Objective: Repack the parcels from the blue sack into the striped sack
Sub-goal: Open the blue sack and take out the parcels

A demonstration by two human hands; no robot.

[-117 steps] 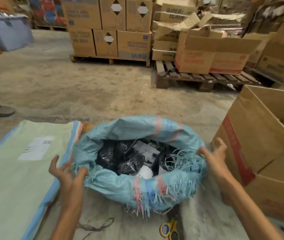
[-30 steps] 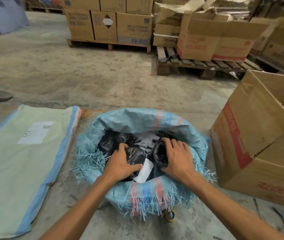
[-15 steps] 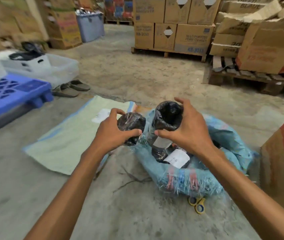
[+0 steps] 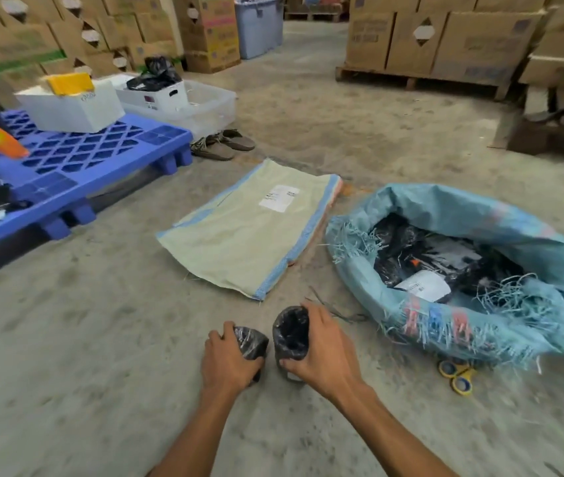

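Note:
The blue sack [image 4: 480,215] lies open on the concrete floor at the right, its frayed rim rolled down, with several black-wrapped parcels [image 4: 428,253] inside. The striped sack [image 4: 249,228], pale green with blue edge stripes and a white label, lies flat left of it. My left hand [image 4: 229,363] grips a small black parcel [image 4: 251,342]. My right hand [image 4: 322,349] grips a taller black parcel [image 4: 291,332]. Both parcels are low over the floor in front of the striped sack's near edge.
A blue plastic pallet [image 4: 77,156] with white boxes [image 4: 71,105] stands at the left, sandals [image 4: 222,144] beside it. Yellow-handled scissors [image 4: 456,375] lie by the blue sack's near rim. Cardboard boxes on wooden pallets [image 4: 445,39] line the back.
Both hands reached into the blue sack, lifted out one black parcel each, and carried them left and down to the floor in front of the striped sack. My view turned left.

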